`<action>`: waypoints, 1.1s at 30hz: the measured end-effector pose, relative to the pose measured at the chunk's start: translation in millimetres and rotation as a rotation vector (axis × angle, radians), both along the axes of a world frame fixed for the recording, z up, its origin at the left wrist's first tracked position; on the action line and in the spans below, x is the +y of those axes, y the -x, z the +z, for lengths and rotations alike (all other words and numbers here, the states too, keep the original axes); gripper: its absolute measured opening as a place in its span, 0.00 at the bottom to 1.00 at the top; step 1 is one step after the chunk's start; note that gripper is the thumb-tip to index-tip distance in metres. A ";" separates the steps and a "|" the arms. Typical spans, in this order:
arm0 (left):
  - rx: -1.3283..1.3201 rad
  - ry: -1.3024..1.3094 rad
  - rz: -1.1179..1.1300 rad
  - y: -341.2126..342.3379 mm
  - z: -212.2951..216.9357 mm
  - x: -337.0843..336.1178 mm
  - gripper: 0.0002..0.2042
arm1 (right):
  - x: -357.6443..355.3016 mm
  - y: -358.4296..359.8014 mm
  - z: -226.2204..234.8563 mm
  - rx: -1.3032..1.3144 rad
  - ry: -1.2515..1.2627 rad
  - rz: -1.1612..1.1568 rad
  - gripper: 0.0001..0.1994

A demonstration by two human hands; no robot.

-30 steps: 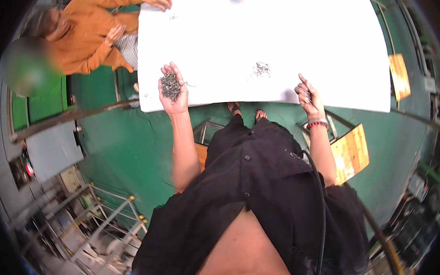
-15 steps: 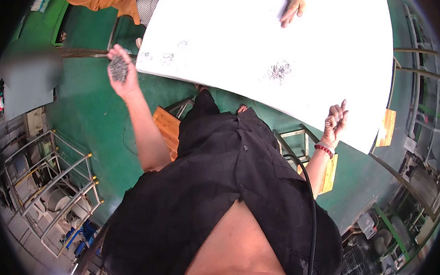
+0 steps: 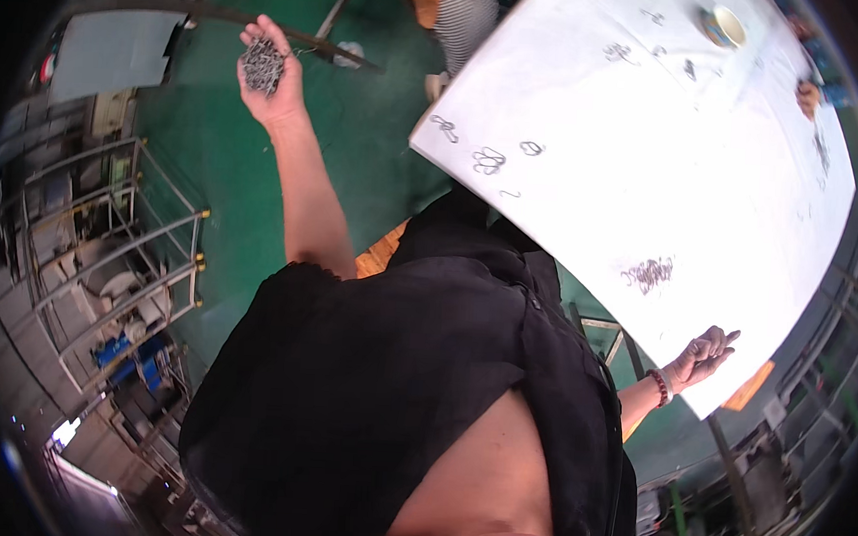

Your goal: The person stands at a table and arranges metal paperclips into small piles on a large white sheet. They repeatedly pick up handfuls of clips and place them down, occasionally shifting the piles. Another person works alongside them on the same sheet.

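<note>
My left hand (image 3: 275,97) is held palm up away from the table, out over the green floor. In its palm lies a heap of small grey metal pieces (image 3: 263,66), too fine to tell their exact kind. My right hand (image 3: 702,357), with a red bead bracelet (image 3: 656,389) at the wrist, is at the near edge of the white table (image 3: 590,150). Its fingers are curled in, one stretched out further; whatever they hold is hidden. Close to it on the tabletop is a loose pile of thin dark pieces (image 3: 650,273).
Small dark looped clusters (image 3: 488,160) lie near the table's left corner, with more farther back. A paper cup (image 3: 725,27) stands at the far side. Another person's hand (image 3: 808,99) rests at the far right. A metal frame rack (image 3: 134,253) stands at the left.
The view has turned left, so the table appears farther right and more of it shows, including the cup. My left hand still carries its metal pieces; my right hand stays by the table edge.
</note>
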State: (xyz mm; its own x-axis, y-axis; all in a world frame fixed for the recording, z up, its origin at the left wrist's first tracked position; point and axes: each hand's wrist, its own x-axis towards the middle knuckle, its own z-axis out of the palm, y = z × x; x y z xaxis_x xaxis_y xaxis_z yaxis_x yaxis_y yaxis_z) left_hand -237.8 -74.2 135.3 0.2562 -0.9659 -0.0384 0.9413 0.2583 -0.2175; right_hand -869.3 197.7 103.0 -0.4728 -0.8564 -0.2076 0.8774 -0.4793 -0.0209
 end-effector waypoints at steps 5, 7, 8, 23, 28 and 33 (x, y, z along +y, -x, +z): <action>0.072 0.017 0.130 -23.3 -3.5 23.1 0.15 | -116.7 -49.0 2.6 -0.009 -0.002 0.262 0.16; 0.100 0.021 0.158 -23.2 -0.6 42.1 0.15 | -153.9 -62.0 -0.1 -0.044 0.024 0.387 0.16; 0.111 0.014 0.185 -21.0 3.9 51.4 0.15 | -172.0 -70.1 2.4 -0.059 0.028 0.443 0.16; 0.048 -0.006 0.632 -113.9 10.6 185.4 0.17 | -232.3 -168.7 -31.0 -0.155 0.033 0.827 0.16; 0.059 0.001 0.883 -171.6 -2.3 209.4 0.16 | -226.3 -215.4 -7.8 -0.144 -0.029 0.967 0.13; 0.179 0.106 0.793 -187.6 35.3 219.6 0.17 | -210.4 -256.7 29.2 -0.153 -0.158 1.165 0.11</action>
